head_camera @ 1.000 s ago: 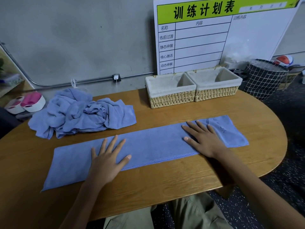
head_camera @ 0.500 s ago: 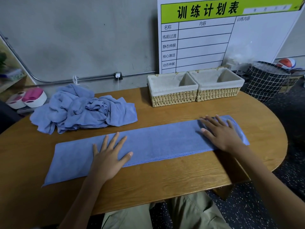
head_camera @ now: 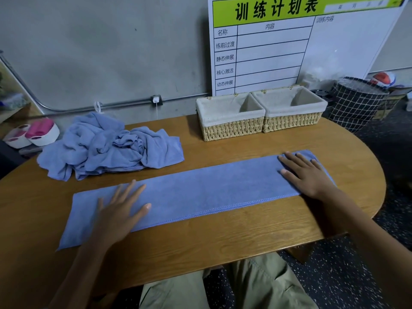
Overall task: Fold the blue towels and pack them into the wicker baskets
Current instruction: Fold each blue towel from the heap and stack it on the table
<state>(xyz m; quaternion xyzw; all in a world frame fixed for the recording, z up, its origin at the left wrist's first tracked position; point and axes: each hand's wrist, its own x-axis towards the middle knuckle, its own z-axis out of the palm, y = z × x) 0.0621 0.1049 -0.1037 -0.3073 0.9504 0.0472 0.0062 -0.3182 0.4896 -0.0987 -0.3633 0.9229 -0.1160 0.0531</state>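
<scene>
Left hand (head_camera: 121, 210) is lying flat on the long blue towel (head_camera: 200, 190), fingers spread, palm pressing near the strip's left end. Right hand (head_camera: 305, 175) is pressing flat on the strip's opposite end, fingers straight and slightly apart. The towel is stretching between the two hands across the wooden table (head_camera: 223, 248). Beyond the left hand, a heap of crumpled blue towels (head_camera: 107, 146) is sitting. Beyond the right hand and a little to its left, two lined wicker baskets (head_camera: 260, 114) are standing side by side, touching.
</scene>
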